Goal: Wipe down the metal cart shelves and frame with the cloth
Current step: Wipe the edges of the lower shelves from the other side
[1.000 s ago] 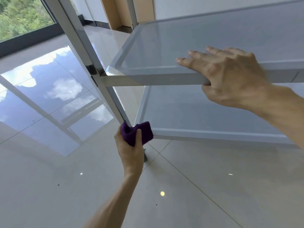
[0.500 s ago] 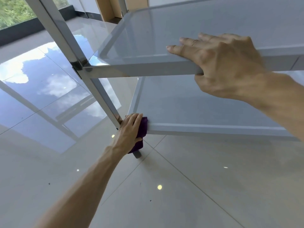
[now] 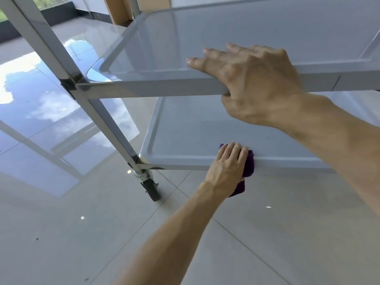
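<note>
Along the front lip of the lower shelf (image 3: 185, 138), I am pressing the purple cloth (image 3: 247, 169) with my left hand (image 3: 225, 170), fingers laid fairly straight over the soft folded fabric, which is draping down past the rim. My right hand (image 3: 253, 83) is gripping the front rail of the upper shelf (image 3: 205, 38), fingers lying flat on the smooth tray surface and thumb tucking under the square edge. Both shelves are shallow, matte grey metal trays with raised rims and rounded corners. A polished square-section frame post (image 3: 53, 52) is running diagonally at the left, mirror-bright at its joints. Below it a dark rubber caster wheel (image 3: 153, 189) is sitting in a shiny bracket on the glossy tiled floor (image 3: 61, 233), which is reflecting clouds.
</note>
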Demonstrator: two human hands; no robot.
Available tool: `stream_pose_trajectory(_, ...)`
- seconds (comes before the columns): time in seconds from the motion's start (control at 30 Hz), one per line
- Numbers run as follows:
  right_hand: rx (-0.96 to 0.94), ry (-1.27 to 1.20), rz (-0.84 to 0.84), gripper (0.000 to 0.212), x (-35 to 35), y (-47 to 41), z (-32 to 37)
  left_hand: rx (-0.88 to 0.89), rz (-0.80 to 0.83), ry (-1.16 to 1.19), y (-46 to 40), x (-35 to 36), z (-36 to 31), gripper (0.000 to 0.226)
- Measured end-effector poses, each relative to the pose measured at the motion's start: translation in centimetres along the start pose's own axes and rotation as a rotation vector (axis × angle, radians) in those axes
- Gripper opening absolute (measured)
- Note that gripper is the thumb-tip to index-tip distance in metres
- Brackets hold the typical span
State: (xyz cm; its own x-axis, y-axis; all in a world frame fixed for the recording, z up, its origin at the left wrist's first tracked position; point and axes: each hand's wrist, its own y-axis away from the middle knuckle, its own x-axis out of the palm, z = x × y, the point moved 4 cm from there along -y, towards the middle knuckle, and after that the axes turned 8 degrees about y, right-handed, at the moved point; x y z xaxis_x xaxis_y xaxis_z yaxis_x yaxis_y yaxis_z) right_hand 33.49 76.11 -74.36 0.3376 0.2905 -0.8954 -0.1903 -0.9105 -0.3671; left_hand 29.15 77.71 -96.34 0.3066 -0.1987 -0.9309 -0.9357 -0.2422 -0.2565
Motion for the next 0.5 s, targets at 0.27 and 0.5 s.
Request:
stream_pose_trajectory(0.27,-0.003,-0.007,0.017,0.075,-0.1,-0.2,0.0,-0.084,0.019,-0.004,3.9,-3.2,6.8,0.082)
stream_pose_trajectory(0.5,-0.008,-0.007,0.034,0.075,-0.2,-0.3,0.2,-0.168,0.010,0.000,4.8,-3.8,7.7,0.077)
